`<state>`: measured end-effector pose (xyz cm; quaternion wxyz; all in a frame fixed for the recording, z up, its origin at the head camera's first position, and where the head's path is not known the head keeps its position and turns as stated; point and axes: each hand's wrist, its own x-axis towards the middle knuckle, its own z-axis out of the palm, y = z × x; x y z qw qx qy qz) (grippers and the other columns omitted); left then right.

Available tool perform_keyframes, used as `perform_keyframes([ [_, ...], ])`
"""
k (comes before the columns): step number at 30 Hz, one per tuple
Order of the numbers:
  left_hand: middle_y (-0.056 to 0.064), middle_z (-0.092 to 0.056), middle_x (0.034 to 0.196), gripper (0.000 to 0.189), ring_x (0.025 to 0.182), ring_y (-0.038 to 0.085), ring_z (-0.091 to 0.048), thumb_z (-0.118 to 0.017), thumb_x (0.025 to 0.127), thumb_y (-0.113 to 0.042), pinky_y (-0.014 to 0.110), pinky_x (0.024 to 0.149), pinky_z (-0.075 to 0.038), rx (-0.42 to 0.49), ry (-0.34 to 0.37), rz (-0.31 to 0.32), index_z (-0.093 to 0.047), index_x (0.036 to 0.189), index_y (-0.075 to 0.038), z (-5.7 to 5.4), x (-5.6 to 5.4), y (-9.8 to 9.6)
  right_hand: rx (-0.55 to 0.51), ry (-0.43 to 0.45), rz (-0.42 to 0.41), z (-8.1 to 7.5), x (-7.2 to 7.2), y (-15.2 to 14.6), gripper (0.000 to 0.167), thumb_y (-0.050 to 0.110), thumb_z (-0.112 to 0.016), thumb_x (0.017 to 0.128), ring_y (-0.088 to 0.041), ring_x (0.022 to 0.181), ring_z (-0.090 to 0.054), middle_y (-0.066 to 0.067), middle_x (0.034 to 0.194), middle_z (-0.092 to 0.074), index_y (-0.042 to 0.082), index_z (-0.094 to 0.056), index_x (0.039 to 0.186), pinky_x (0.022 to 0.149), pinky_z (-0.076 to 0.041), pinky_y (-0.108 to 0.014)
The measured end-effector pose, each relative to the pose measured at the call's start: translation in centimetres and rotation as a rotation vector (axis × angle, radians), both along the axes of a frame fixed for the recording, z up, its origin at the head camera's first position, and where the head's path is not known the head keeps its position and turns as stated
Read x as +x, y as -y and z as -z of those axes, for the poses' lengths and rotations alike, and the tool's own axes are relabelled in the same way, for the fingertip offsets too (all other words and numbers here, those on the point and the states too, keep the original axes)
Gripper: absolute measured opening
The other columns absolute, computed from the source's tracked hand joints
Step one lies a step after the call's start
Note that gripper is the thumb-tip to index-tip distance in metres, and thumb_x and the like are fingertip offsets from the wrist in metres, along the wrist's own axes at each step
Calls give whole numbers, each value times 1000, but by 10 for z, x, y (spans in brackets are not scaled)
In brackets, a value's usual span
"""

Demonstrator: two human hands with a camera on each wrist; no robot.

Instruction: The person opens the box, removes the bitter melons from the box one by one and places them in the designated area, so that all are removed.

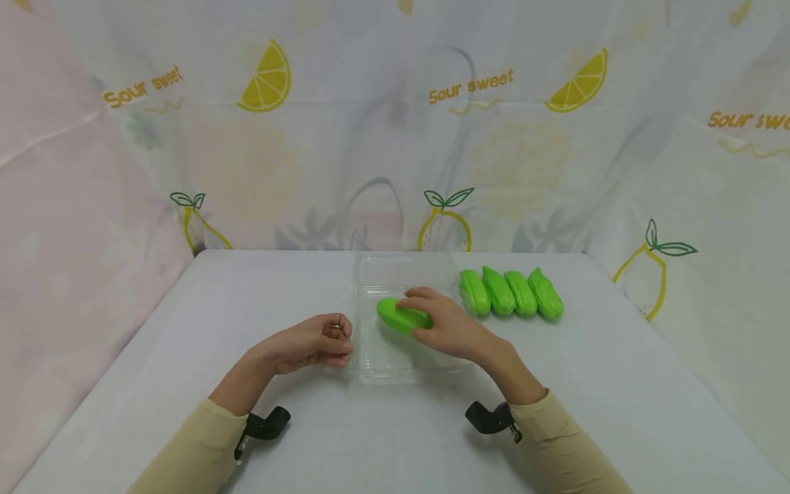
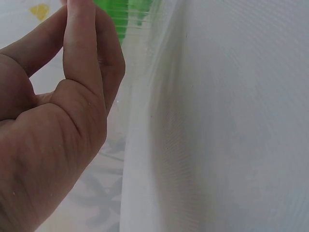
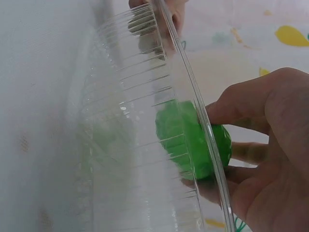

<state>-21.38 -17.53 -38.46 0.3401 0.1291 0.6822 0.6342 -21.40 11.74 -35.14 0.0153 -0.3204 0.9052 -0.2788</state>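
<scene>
My right hand [image 1: 453, 326] grips a bright green, oblong, cucumber-like vegetable [image 1: 395, 315], thumb on the near side and fingers over the far side. It is held tilted above a clear plastic clamshell box [image 1: 385, 360], whose lid [image 1: 395, 271] lies folded back at the far side. In the right wrist view the green vegetable [image 3: 178, 137] shows through the box's ridged wall, near the rim [image 3: 205, 118]. At the box's left edge, my left hand [image 1: 315, 341] pinches the rim between thumb and fingers. Its fingertips are cut off in the left wrist view.
To the right of the box, several matching green vegetables [image 1: 509, 293] lie side by side in a row. A white cloth covers the table [image 1: 296, 432], and a lemon-printed curtain [image 1: 345, 137] hangs behind it. Both wrists wear black camera mounts [image 1: 490, 417].
</scene>
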Motion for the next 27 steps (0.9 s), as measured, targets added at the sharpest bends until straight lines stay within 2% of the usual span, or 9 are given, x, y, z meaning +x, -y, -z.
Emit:
perform_keyframes([
  [17, 2, -56, 87, 19, 82, 11, -66, -60, 97, -3, 21, 74, -60, -4, -1, -3, -45, 108, -3, 1, -1, -1, -30, 19, -4, -8, -1, -11, 45, 9, -59, 88, -30, 133, -52, -11, 147, -50, 15, -61, 133, 103, -48, -46],
  [22, 2, -56, 87, 22, 82, 11, -66, -63, 95, -6, 21, 74, -60, -1, -2, -2, -45, 107, -3, 1, 0, 0, -37, 11, -1, -10, -2, -13, 45, 9, -58, 88, -30, 131, -53, -10, 146, -51, 16, -62, 132, 99, -49, -43],
  [27, 2, -56, 87, 24, 82, 11, -66, -66, 94, -7, 22, 75, -60, 2, -2, -1, -45, 106, -4, 1, 0, 0, -62, 19, 0, -14, -1, -17, 45, 9, -58, 88, -31, 133, -51, -11, 145, -52, 15, -62, 132, 103, -48, -47],
])
